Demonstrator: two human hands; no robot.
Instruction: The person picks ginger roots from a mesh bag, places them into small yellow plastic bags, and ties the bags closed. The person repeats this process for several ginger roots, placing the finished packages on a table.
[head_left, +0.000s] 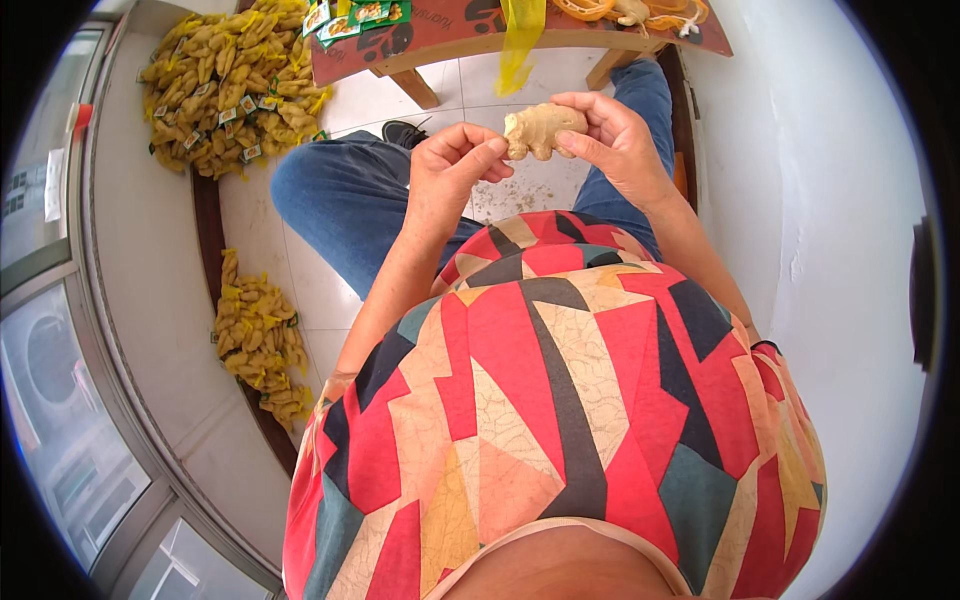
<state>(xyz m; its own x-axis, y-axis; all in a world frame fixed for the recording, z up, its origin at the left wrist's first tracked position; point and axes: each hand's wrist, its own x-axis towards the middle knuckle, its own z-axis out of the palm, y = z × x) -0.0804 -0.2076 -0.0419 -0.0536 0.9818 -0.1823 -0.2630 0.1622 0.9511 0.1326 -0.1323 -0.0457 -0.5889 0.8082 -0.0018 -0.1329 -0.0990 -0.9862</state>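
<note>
A knobbly piece of ginger root (541, 130) is held up over the gap between my knees. My right hand (619, 146) grips its right end between thumb and fingers. At the ginger's pale left end, the thumb and forefinger of my left hand (457, 161) are pinched together, touching or nearly touching it; whether they grip it or a small bit of it, I cannot tell. Beyond my hands, a yellow mesh net (519, 45) hangs over the near edge of a low wooden table (465, 46).
Green printed labels (367, 16) lie on the table's left part; orange netting (589, 7) with ginger lies on its right. Netted ginger is heaped in a large pile (225, 82) and a smaller pile (259, 330) on the left. Crumbs (517, 199) dot the tiled floor. A white wall (832, 225) stands close on the right.
</note>
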